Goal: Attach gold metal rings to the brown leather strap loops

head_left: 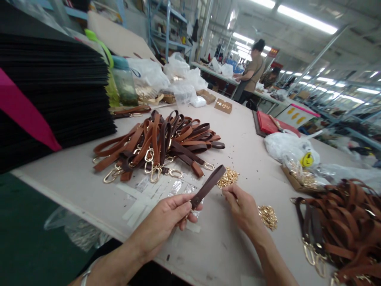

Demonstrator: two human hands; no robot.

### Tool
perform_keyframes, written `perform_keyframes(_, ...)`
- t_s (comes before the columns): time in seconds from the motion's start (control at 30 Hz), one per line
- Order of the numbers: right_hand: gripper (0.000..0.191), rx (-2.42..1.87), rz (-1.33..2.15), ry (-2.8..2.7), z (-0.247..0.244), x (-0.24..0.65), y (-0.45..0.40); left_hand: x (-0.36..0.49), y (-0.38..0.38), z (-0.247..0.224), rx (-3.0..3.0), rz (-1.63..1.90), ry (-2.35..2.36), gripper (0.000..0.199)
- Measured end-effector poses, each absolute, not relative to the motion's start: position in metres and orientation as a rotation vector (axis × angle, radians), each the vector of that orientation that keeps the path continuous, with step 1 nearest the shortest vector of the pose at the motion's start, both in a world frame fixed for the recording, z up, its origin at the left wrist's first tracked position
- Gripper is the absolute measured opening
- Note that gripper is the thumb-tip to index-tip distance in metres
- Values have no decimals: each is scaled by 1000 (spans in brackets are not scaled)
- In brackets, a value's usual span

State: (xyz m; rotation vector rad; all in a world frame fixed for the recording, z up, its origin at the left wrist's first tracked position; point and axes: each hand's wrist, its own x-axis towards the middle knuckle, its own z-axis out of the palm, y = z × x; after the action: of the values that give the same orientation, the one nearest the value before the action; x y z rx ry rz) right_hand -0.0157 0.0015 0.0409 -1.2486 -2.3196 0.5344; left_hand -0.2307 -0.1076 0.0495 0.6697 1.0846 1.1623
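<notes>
A dark brown leather wrist strap [210,183], looped at its far end, is pinched near its lower end in my left hand [169,214]. My right hand [242,204] has thumb and fingertips pressed together just in front of a pile of small gold metal pieces [228,177]. Whatever sits in that pinch is too small to make out. Beside my right wrist lies a second pile of gold pieces [268,217]. Beyond my left hand, brown and tan straps with gold clasps are heaped in a large pile [157,139].
More straps [351,226] with clasps cover the right side of the table. A tall black stack [50,91] stands at left, near a green bottle [123,81]. Plastic bags [285,145] and a small cardboard box [223,105] lie further off. A person [253,73] stands at another table.
</notes>
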Motion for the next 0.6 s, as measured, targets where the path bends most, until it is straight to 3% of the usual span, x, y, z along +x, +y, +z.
perform_keyframes(0.13, 14, -1149, 1213, -1799, 54, -33, -35, -223, -108, 50, 802, 1168, 1173, 30)
perform_keyframes(0.23, 12, -1110, 1431, -1622, 56, -47, -54, -219, -109, 49, 870, 1166, 1204, 32)
perform_keyframes(0.6, 6, -1153, 1432, -1634, 52, -50, -64, -216, -113, 38, 1029, 1115, 1285, 32)
